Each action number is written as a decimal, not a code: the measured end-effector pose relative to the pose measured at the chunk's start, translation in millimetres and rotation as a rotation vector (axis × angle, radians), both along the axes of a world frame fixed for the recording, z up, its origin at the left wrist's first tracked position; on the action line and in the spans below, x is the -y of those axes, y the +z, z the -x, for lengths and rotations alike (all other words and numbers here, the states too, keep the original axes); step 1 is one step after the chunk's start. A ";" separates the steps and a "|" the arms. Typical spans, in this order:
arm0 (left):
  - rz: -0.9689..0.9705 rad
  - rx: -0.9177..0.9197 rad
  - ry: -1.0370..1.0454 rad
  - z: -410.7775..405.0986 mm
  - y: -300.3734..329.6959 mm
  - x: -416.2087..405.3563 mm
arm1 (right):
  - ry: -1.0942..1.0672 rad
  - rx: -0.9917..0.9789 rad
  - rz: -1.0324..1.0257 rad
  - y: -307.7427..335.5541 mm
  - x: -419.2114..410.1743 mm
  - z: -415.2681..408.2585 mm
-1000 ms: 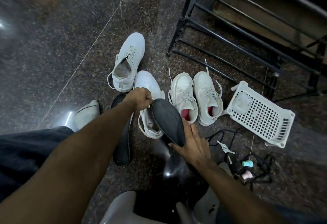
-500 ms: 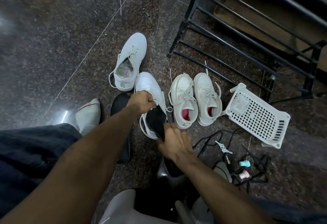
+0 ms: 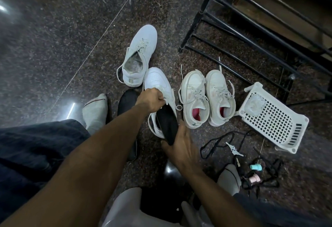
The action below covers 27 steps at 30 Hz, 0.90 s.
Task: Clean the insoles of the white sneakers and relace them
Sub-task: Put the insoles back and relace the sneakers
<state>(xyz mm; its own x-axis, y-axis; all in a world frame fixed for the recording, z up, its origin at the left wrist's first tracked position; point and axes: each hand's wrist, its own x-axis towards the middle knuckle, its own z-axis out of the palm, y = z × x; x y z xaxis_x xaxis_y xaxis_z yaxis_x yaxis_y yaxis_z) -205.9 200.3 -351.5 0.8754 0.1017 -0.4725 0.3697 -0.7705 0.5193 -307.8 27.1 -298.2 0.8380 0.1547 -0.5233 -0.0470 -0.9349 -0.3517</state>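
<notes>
The left hand (image 3: 151,101) pinches the tongue and laces of the white sneaker (image 3: 159,90) on the floor, likely to hold its mouth open, while the right hand (image 3: 179,146) grips the heel end of a black insole (image 3: 168,122) whose front end is already inside the shoe, seemingly to feed it in. A second black insole (image 3: 127,104) lies flat just left of that shoe, probably waiting its turn. I count four pale sneakers, two black insoles and one white basket (image 3: 273,119) on its side.
</notes>
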 end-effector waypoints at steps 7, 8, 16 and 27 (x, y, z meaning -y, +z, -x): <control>0.020 0.008 0.004 3.3 -0.7 3.2 | -0.116 0.113 -0.109 -22.4 -23.5 -24.6; 0.021 0.009 0.002 3.7 -1.2 4.2 | -0.108 0.127 -0.106 -24.7 -28.8 -35.1; 0.040 -0.001 0.007 1.8 -3.4 5.0 | -0.218 0.072 -0.272 -33.5 -14.6 -40.2; 0.098 0.003 0.060 5.4 -2.0 8.3 | -0.679 0.026 -0.270 -46.2 -20.1 -59.0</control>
